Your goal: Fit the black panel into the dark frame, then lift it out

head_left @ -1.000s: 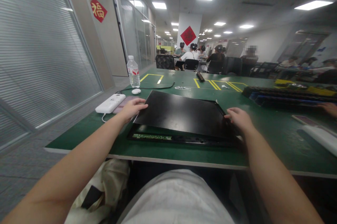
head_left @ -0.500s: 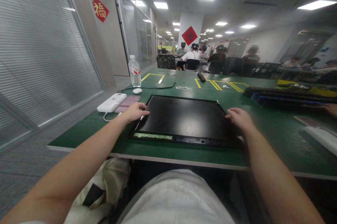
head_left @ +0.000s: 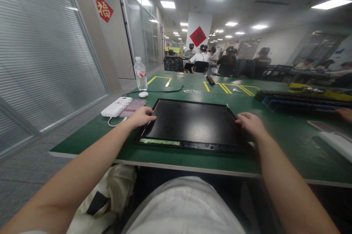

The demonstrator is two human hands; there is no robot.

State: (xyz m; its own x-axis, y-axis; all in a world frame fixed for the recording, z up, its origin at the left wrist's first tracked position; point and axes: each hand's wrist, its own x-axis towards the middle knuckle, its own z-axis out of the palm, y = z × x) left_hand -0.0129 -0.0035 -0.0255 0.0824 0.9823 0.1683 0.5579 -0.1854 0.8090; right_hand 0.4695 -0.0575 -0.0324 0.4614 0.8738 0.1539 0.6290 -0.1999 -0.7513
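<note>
A black flat display panel [head_left: 192,120] lies face up on the green table [head_left: 165,159] in front of me. Along its near edge the frame is bare, with a green circuit strip [head_left: 159,141] on the left part. My left hand [head_left: 141,116] grips the panel's left edge, thumb on top and the other fingers along the outer side. At the right edge, my right hand [head_left: 249,122] pinches the rim with thumb and fingers. The undersides of the fingers are hidden.
Left of the panel lie a phone [head_left: 134,108], a white power bank [head_left: 116,106] and a white oval case [head_left: 143,95]. A water bottle [head_left: 140,74] stands behind them. Dark strips [head_left: 299,100], another person's hand [head_left: 345,114] and a white device [head_left: 337,145] are at right.
</note>
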